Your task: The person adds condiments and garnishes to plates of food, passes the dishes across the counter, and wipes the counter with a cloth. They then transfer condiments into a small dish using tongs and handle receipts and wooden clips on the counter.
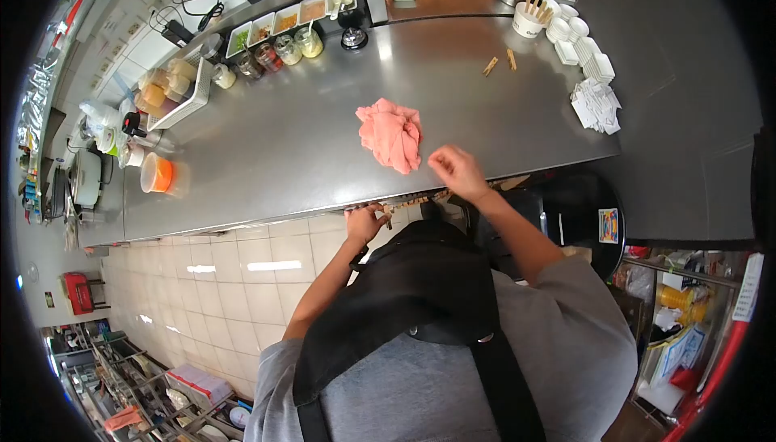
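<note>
A crumpled pink cloth (390,135) lies on the steel counter (283,135) in front of me. Just right of it, above the counter's near edge, is my right hand (457,173); its fingers are curled in, and whatever they may hold is hidden. My left hand (365,222) is low at the front edge, closed, with a small wooden clothespin (388,217) at its fingertips. More clothespins (420,198) run in a row beneath the edge, partly hidden. Two loose clothespins (500,63) lie farther back on the counter.
Topping trays (287,19) and jars (288,50) line the back, beside a call bell (354,38). At left stand a white basket (182,102) and an orange-filled tub (158,173). Cups, a paper pile (596,106) and a stick-filled cup (529,23) are at right. A black round bin (578,207) sits below.
</note>
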A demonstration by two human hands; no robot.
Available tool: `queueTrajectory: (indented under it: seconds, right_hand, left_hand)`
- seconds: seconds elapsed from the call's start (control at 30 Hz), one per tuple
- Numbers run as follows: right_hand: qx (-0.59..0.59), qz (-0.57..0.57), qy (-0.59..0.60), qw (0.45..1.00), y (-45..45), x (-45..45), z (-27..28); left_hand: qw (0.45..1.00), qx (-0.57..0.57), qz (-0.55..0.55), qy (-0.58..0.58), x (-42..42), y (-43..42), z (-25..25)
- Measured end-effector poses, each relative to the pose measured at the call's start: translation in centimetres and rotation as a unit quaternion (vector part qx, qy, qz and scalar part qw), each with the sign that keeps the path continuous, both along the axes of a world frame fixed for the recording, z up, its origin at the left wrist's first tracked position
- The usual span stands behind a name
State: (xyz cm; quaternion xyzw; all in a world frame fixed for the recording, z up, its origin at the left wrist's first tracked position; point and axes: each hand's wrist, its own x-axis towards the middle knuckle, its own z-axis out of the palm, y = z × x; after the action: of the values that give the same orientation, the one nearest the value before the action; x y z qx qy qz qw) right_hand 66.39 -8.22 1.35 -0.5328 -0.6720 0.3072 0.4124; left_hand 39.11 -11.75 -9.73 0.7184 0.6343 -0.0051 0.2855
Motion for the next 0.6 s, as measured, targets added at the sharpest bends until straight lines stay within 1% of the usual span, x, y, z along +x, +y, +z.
queueTrajectory:
  seconds: [0.1, 0.13, 0.17, 0.2, 0.23, 0.27, 0.3, 0.33, 0.37, 0.43, 0.47, 0.5, 0.53, 0.57, 0.6]
  right_hand:
    - [0.019, 0.036, 0.007, 0.999, 2.1, 1.8, 1.2]
    - [-0.026, 0.14, -0.013, 0.99, 2.4, 1.9, 1.4]
    - [-0.071, 0.241, -0.034, 0.967, 2.6, 1.8, 1.7]
    - [-0.141, 0.306, -0.03, 0.941, 2.1, 1.0, 2.0]
    - [-0.207, 0.366, 0.009, 0.907, 1.6, 0.1, 0.6]
    - [-0.281, 0.399, -0.02, 0.873, 0.8, -0.6, -0.7]
    - [-0.242, 0.426, -0.057, 0.87, -0.1, -1.4, -1.9]
    - [-0.203, 0.451, -0.094, 0.864, -0.9, -2.1, -3.5]
    - [-0.259, 0.454, -0.172, 0.835, -1.6, -2.8, -5.4]
    - [-0.26, 0.439, -0.165, 0.844, -3.3, -3.4, -11.1]
    - [-0.264, 0.442, -0.162, 0.842, -4.0, -3.8, -14.2]
    - [-0.249, 0.406, -0.153, 0.866, -4.9, -4.3, -17.2]
    - [-0.234, 0.367, -0.144, 0.889, -5.8, -4.8, -17.7]
    - [-0.239, 0.367, -0.142, 0.888, -6.5, -5.0, -18.2]
    - [-0.315, 0.313, -0.095, 0.891, -6.7, -5.5, -17.0]
  left_hand:
    - [1.0, -0.001, -0.012, 0.026, 1.2, 0.3, 0.0]
    - [0.999, -0.027, -0.021, 0.04, 1.7, 0.6, -0.1]
    - [0.997, -0.053, -0.031, 0.053, 2.1, 0.8, -0.3]
    - [0.995, -0.1, -0.015, 0.014, 2.0, 1.3, -0.8]
    - [0.995, -0.1, -0.011, 0.014, 2.0, 1.7, -1.2]
    - [0.992, -0.127, 0.006, 0.025, 2.1, 2.0, -1.7]
    - [0.987, -0.154, 0.023, 0.036, 2.0, 2.1, -2.3]
    - [0.991, -0.133, 0.025, -0.002, 1.6, 2.0, -3.6]
    - [0.99, -0.136, 0.029, -0.003, 1.4, 1.8, -4.2]
    - [0.993, -0.104, 0.044, -0.027, 0.9, 1.6, -4.8]
    - [0.993, -0.111, 0.039, -0.028, 1.0, 1.6, -4.2]
    - [0.985, -0.172, 0.032, -0.011, 1.3, 2.0, -3.0]
    - [0.988, -0.151, 0.035, -0.026, 1.3, 1.7, -3.1]
    - [0.99, -0.128, 0.036, -0.042, 1.2, 1.4, -3.1]
    - [0.988, -0.144, 0.031, -0.054, 1.0, 1.5, -3.6]
